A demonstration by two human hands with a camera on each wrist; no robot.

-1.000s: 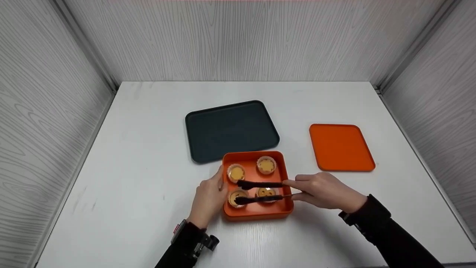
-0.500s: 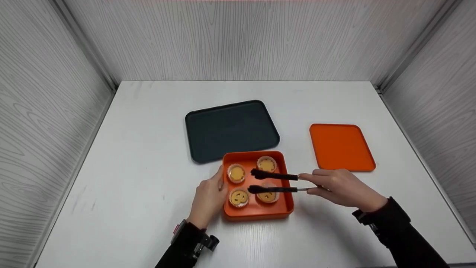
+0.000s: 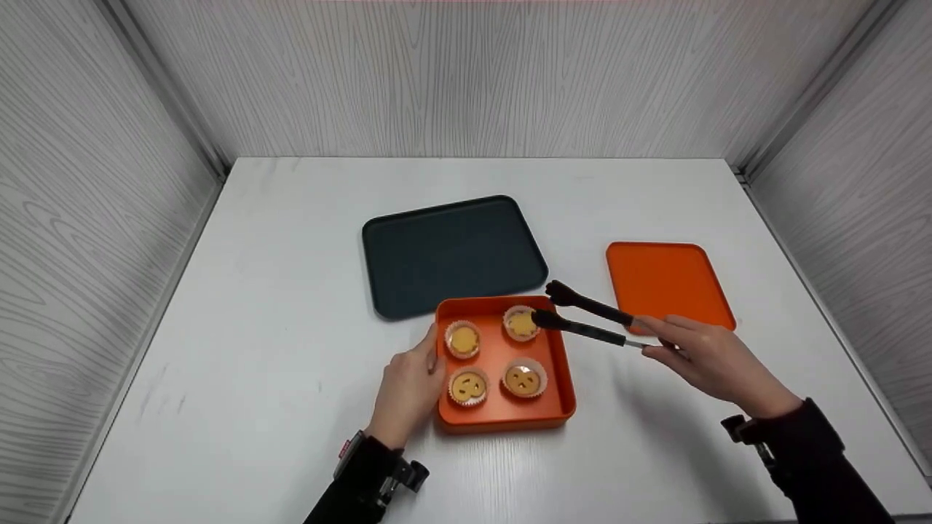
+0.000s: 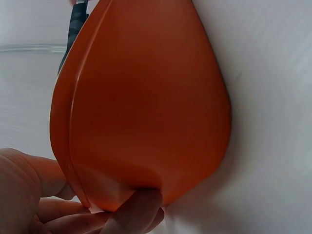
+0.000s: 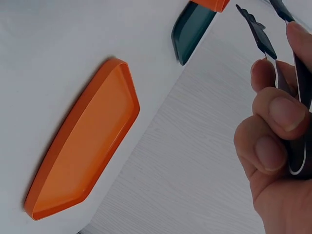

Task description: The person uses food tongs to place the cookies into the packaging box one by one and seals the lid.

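Observation:
An orange square box (image 3: 502,425) holds several small tarts in paper cups; the two at the back, a left tart (image 3: 463,340) and a right tart (image 3: 518,325), have plain yellow tops. Cut-out marks show on the front left tart (image 3: 467,387) and the front right tart (image 3: 524,380). My left hand (image 3: 405,397) grips the box's left wall, fingers bent at its corner in the left wrist view. Black-tipped tongs (image 3: 586,330) are held in my right hand (image 3: 710,360), spread apart with nothing between them. Their lower tip overlaps the back right tart in the head view.
Behind the box lies a dark green tray (image 3: 455,255), close to its back edge. An orange lid-like tray (image 3: 666,287) lies to the right, partly behind the right hand. Pale wood-grain panels (image 3: 473,80) wall the white table (image 3: 291,364) at the back and sides.
My right hand has moved right, and the tongs have swung up from over the front tarts to the box's back right corner. The left hand and box stay put.

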